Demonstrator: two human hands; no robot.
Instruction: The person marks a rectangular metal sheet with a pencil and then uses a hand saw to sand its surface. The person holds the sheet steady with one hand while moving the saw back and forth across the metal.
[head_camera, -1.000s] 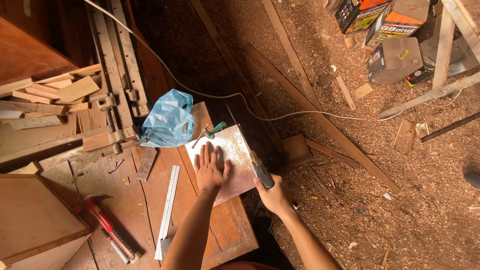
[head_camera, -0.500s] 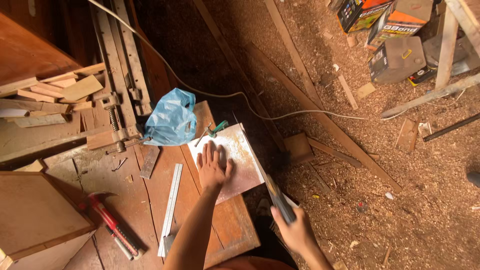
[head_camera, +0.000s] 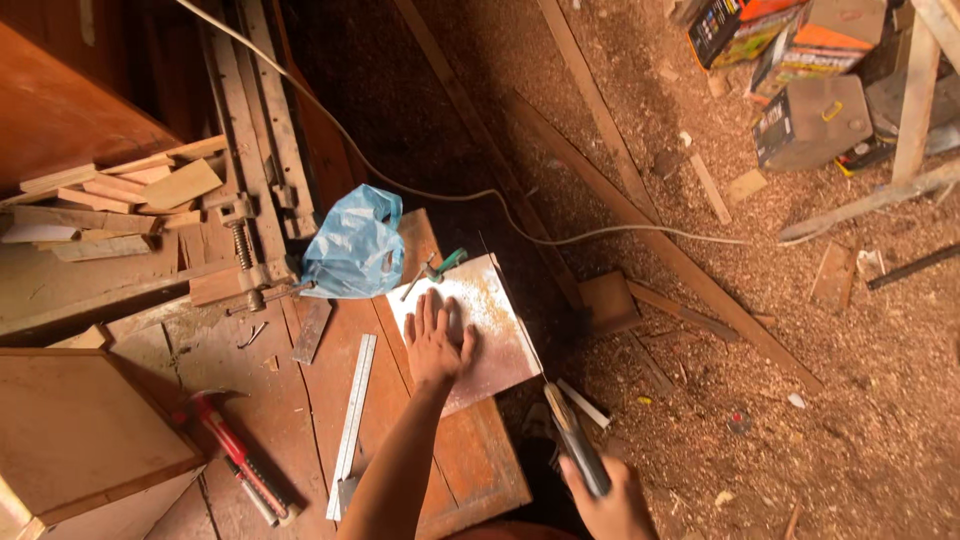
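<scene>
- The left hand (head_camera: 437, 345) lies flat, fingers spread, pressing the board (head_camera: 470, 330) onto the table (head_camera: 480, 470).
- The right hand (head_camera: 610, 500) has its fingers closed round the saw (head_camera: 545, 380) handle, low beside the table edge.
- The saw's long axis runs along the board's right edge, blade slanting up and away from the right hand.

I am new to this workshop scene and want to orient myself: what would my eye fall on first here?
First, the left hand pressed flat on a pale, sawdust-dusted rectangular wooden board at the centre, while the right hand draws a handsaw along its right edge. Next, the crumpled light-blue plastic bag just above-left on the reddish-brown wooden workbench. Then the red-handled hammer, lower left.
</scene>
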